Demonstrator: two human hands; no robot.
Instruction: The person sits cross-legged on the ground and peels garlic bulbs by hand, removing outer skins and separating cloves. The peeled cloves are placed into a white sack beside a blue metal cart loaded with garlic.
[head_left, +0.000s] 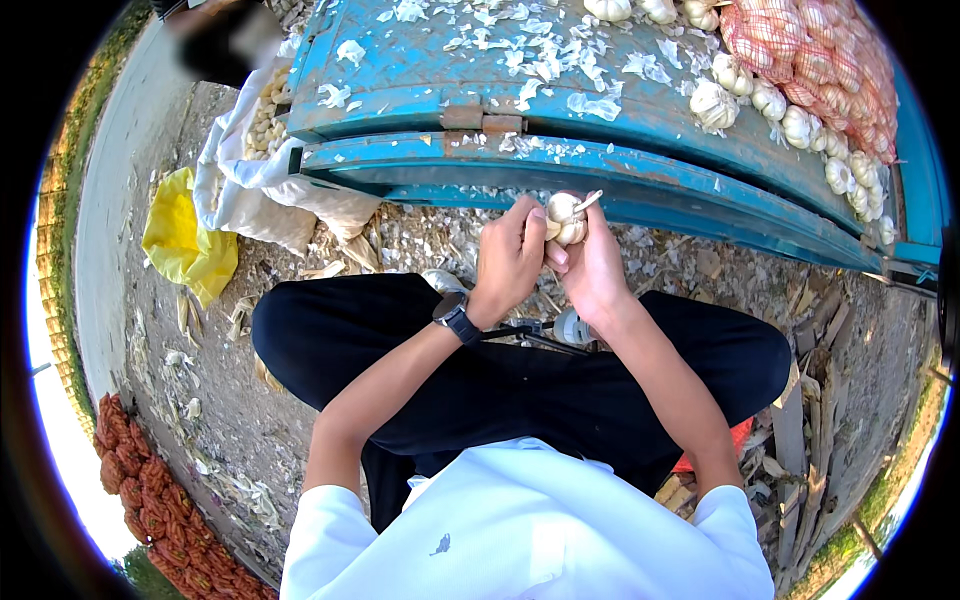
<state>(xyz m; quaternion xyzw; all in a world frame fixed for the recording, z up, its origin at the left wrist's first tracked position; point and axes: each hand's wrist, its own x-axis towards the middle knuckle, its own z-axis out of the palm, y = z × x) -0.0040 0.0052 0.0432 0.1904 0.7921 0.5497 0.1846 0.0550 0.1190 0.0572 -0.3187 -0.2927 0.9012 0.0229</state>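
Between my two hands is a garlic bulb (568, 219), its cloves showing and a short dry stem pointing up and right. My right hand (592, 262) holds it, with the thumb along the stem side and fingers beneath. My left hand (510, 247), with a dark watch (451, 313) on its wrist, pinches at the bulb's left side by a pale clove. Both hands are above my lap, just before the edge of a blue metal surface (637, 161). What the left fingertips press on is partly hidden.
Garlic skins (555, 60) litter the blue surface. Loose bulbs (799, 126) line a red mesh sack (817, 60) of garlic at right. An open white sack (255, 176) of cloves and a yellow bag (180, 232) stand left. Red mesh sacks (157, 502) lie lower left, wood strips (817, 442) right.
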